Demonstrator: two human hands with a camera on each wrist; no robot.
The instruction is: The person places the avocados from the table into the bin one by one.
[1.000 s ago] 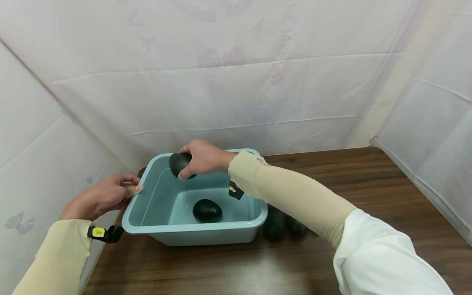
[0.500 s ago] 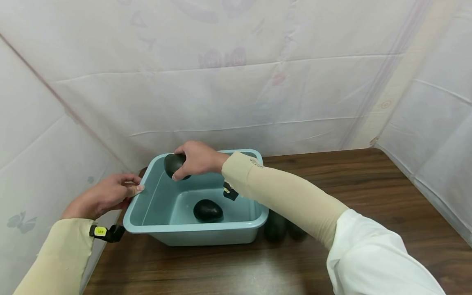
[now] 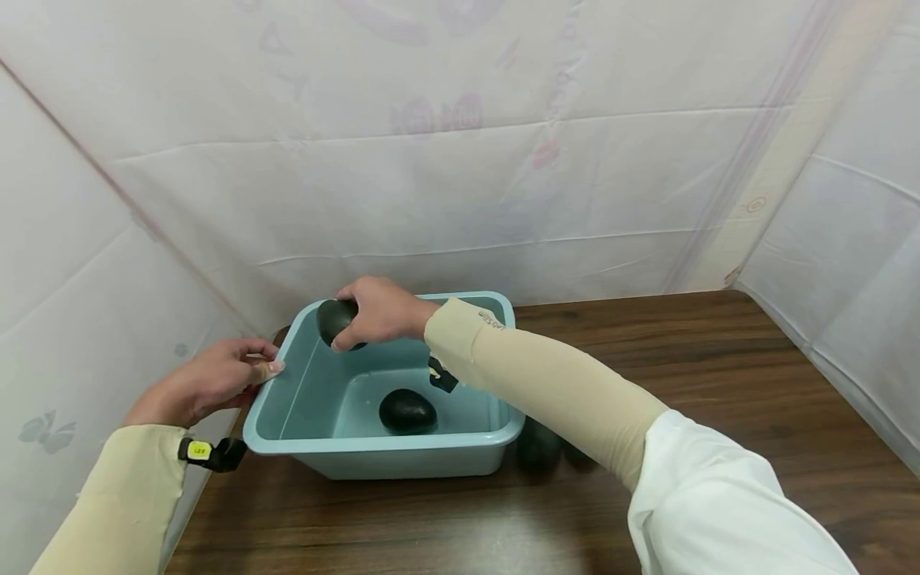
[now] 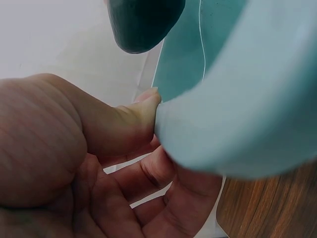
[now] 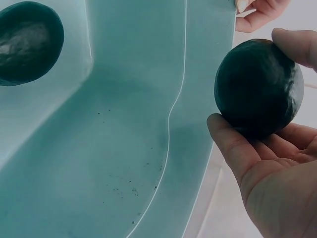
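Wooden tabletop point(image 3: 719, 383) carries teal basin point(image 3: 381, 455) | left grip point(image 3: 208, 382) pinches basin's left rim, thumb on top | right grip point(image 3: 377, 310) curled round dark avocado point(image 3: 334, 319), held over basin's far-left corner | second avocado point(image 3: 407, 410) lies on basin floor

Right hand point(image 3: 381, 310) holding avocado point(image 3: 335, 319) over teal tub point(image 3: 402, 455), left hand point(image 3: 208, 382) gripping rim
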